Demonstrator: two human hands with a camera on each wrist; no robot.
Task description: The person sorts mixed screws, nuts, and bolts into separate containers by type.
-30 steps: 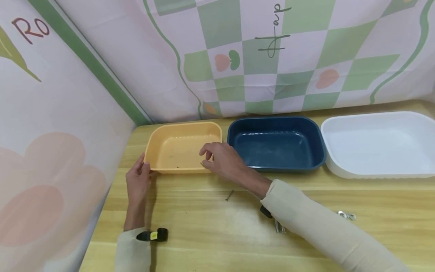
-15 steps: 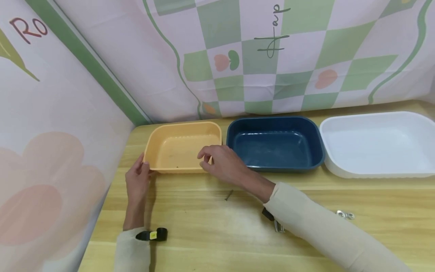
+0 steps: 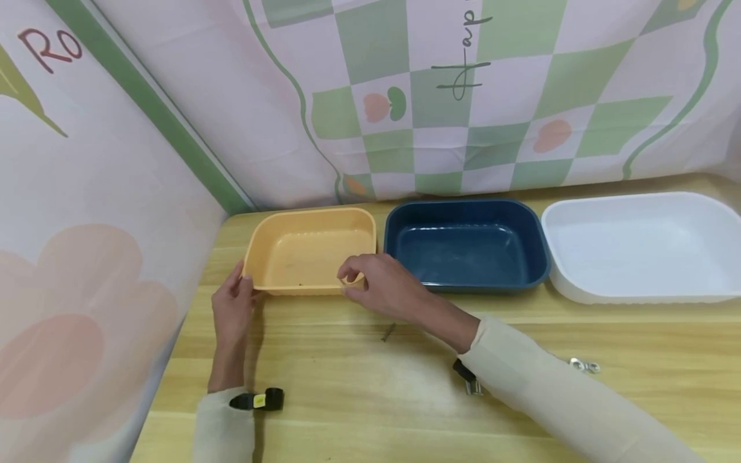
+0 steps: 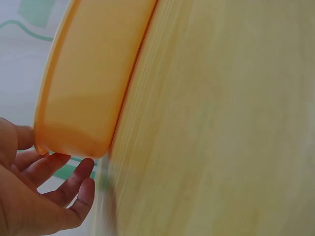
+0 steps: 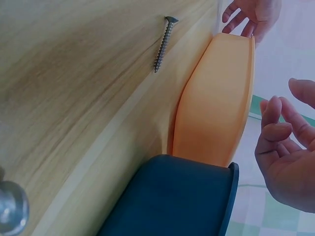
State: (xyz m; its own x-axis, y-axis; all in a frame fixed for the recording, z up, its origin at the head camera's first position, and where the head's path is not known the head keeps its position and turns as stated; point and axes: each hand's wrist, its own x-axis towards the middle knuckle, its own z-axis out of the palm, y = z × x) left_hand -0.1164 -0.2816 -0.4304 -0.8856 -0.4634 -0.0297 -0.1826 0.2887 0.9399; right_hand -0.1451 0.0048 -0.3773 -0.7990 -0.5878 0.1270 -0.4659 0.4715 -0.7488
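Note:
At the left end of the table stands a yellow bin (image 3: 312,247). My left hand (image 3: 233,312) grips its near left corner, thumb at the rim and fingers along the side, as the left wrist view also shows. Over the bin's near right corner hovers my right hand (image 3: 384,286), fingers loosely bent; in the right wrist view the thumb stands apart from the fingers and nothing shows between them. A dark screw (image 5: 163,44) with a flat head lies on the table in front of the bins. One tiny dark speck (image 3: 300,284) shows inside the yellow bin.
A dark blue bin (image 3: 469,247) sits just right of the yellow one, then a white bin (image 3: 642,251). Small shiny metal pieces (image 3: 585,366) lie near the right sleeve, and another metal part (image 3: 473,388) is partly covered by it. A printed cloth (image 3: 440,151) hangs behind.
My right hand has drawn back slightly toward me, lower over the yellow bin's near rim. The left hand keeps its hold on the corner. The bins and screw have not moved on the table.

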